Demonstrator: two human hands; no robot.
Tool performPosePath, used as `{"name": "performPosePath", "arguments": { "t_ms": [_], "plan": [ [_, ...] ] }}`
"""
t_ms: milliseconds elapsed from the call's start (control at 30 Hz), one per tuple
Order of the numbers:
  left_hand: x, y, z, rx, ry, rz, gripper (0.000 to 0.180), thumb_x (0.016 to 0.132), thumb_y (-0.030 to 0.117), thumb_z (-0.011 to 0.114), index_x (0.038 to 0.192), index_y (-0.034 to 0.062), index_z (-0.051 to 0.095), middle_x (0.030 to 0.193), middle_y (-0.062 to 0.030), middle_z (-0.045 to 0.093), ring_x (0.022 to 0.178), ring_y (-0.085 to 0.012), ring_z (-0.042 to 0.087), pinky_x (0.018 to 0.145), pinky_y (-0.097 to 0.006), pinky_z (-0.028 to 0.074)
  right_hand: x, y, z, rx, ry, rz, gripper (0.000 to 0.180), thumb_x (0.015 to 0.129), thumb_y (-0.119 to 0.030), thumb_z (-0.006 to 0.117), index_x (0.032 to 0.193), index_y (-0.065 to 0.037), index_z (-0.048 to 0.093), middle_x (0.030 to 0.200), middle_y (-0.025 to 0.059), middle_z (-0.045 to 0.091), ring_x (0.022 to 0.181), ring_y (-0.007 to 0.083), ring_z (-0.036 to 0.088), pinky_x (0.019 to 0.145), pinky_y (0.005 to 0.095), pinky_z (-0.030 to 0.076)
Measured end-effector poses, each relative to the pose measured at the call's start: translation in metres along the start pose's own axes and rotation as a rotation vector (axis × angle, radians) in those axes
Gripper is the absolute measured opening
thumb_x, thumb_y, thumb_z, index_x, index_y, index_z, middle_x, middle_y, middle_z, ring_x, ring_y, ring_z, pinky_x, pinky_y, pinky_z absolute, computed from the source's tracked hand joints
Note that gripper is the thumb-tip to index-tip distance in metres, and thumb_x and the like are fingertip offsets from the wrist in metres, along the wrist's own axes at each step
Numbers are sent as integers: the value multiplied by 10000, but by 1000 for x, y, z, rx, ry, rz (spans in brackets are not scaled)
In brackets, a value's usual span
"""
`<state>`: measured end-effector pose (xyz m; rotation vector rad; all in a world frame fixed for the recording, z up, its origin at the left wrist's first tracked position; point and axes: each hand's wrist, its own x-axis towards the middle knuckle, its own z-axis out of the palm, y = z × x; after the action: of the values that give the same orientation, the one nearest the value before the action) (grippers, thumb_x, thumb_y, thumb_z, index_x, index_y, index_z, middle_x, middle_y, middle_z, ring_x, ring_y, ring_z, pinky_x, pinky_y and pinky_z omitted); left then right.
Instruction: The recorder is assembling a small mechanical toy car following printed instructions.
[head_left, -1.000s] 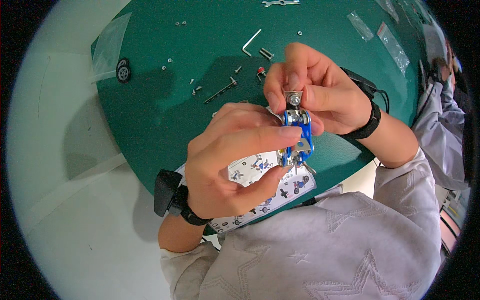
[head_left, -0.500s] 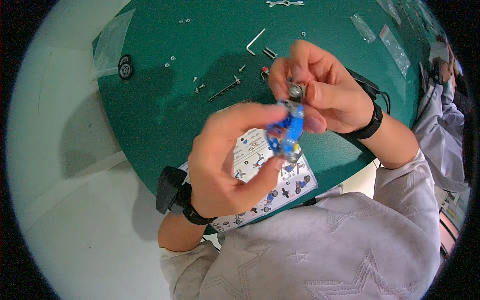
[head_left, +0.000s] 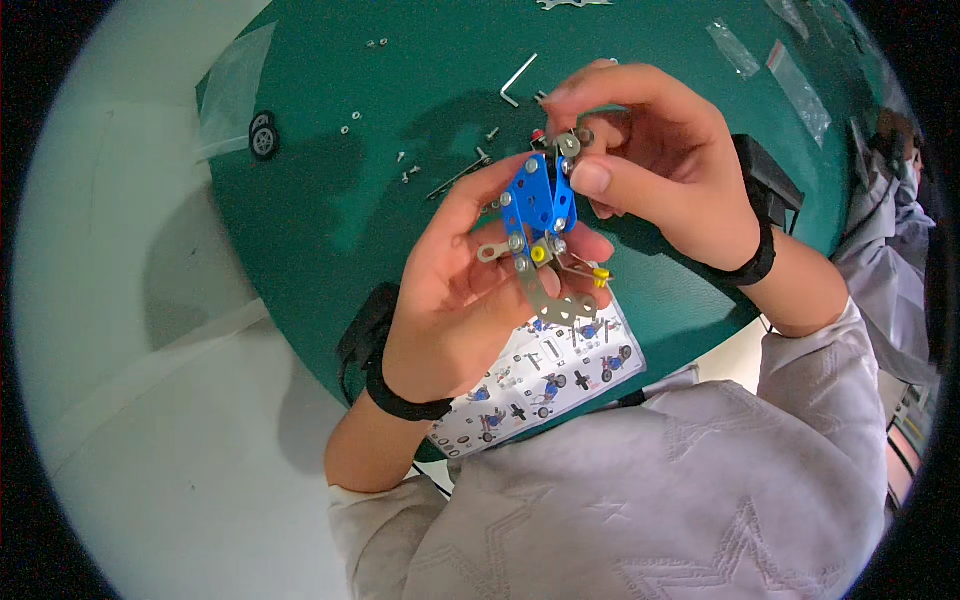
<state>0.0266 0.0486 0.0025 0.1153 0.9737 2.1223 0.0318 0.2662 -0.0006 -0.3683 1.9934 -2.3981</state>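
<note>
Above the table I hold a partly built toy vehicle model (head_left: 536,200) of blue perforated plates, silver strips, screws and small yellow pieces. My left hand (head_left: 462,290) is closed around its left side, with the fingers partly behind it. At its upper end, my right hand (head_left: 660,165) grips the part beside the round silver pieces (head_left: 572,143) between thumb and fingers. A curved silver strip (head_left: 553,305) juts from the model's lower end. Beneath the hands lies a printed instruction sheet (head_left: 560,385) with pictures of assembly steps.
On the green table (head_left: 310,220) lie two black wheels (head_left: 263,136), an L-shaped hex key (head_left: 517,80), a flat wrench (head_left: 575,4), and scattered screws and nuts. Clear plastic bags (head_left: 800,92) are at the far right. A black box-like object (head_left: 768,180) is behind my right wrist.
The model has turned so that its blue plates and lower silver strip show plainly. My left hand has opened out from its pinch and now cradles the model from the side.
</note>
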Motion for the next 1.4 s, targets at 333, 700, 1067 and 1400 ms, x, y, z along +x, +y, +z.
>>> {"name": "performPosePath", "arguments": {
  "t_ms": [333, 700, 1067, 1400],
  "plan": [
    [-1, -3, -3, 4, -57, 17, 739, 965, 305, 708, 1537, 33, 330, 1205, -226, 686, 936, -294, 742, 817, -420, 625, 1, 1, -3, 3, -72, 32, 207, 968, -55, 676, 1158, 24, 652, 1144, 132, 595, 764, 87, 617, 648, 209, 513],
    [1, -5, -13, -116, -245, 12, 468, 1048, 212, 590, 1431, 45, 378, 1335, -225, 588, 1155, -388, 664, 897, -557, 586, 4, 9, -3, 84, -53, 106, 223, 994, -132, 681, 1146, 31, 698, 853, 75, 708, 730, 112, 683, 645, 244, 555],
    [1, -5, -15, -103, -223, 1, 477, 1052, 204, 578, 1430, 18, 353, 1331, -224, 581, 1109, -391, 686, 841, -533, 603, 3, 7, -1, 143, -6, 201, 229, 991, -152, 688, 1139, 22, 704, 846, 72, 715, 729, 121, 700, 647, 250, 568],
    [-2, -1, -1, 72, -60, -5, 559, 1032, 336, 591, 1445, 23, 379, 1140, -249, 700, 826, -312, 728, 738, -393, 597, 2, 4, 0, 90, 32, 197, 222, 980, -158, 706, 1114, 19, 706, 889, 75, 724, 730, 120, 698, 654, 252, 574]
  ]
}}
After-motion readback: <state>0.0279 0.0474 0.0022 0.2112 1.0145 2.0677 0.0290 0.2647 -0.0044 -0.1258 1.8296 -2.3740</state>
